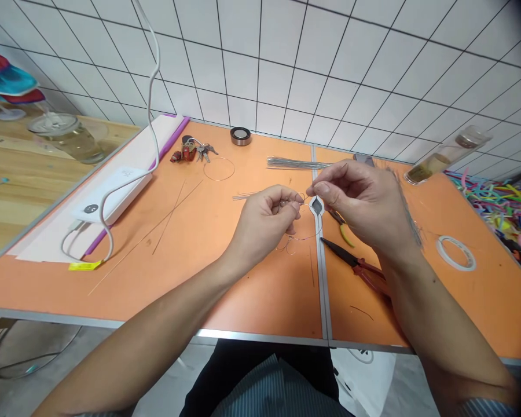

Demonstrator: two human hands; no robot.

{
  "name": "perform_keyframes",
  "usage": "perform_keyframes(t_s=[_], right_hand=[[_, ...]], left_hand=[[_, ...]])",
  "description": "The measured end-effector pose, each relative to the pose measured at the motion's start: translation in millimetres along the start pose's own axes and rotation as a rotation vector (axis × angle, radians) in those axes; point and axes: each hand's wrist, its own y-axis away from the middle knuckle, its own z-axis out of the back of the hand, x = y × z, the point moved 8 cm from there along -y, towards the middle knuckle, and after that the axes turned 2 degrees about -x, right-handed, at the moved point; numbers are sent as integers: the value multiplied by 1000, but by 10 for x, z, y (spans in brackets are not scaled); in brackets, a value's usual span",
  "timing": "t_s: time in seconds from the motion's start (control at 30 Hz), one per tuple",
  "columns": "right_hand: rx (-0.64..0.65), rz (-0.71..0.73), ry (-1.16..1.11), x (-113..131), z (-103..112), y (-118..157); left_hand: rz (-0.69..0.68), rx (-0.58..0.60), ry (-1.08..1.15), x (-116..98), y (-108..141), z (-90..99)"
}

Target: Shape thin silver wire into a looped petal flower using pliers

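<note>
My left hand (263, 223) is closed in a pinch on a thin wire (307, 238), which bends in a loose curve below the fingers. Smaller loops of the wire hang beneath this hand. Close by on the right, my right hand (362, 200) pinches with thumb and forefinger near the wire's other part; the exact contact is too fine to see. Between the hands, over the table seam, shows a white-rimmed fitting (316, 207) with a dark middle. Red-handled pliers (351, 260) lie under my right wrist, beside a partly hidden tool with a yellow handle (347, 236).
On the orange table (178, 272) are a bundle of straight wires (289, 164), a wire ring (219, 169), keys (204, 152), a tape roll (241, 136), a white tape ring (455, 253) and a white power bank (110, 194) with a cable. A glass bottle (447, 153) stands at right.
</note>
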Motion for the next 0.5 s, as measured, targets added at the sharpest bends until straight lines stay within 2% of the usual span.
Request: perform_keyframes(t_s=[0.17, 0.5], right_hand=[[-25, 33, 52, 16, -1, 29], [-69, 230, 249, 77, -7, 116]], left_hand=[[-74, -45, -45, -36, 17, 22], [-147, -117, -122, -98, 60, 58]])
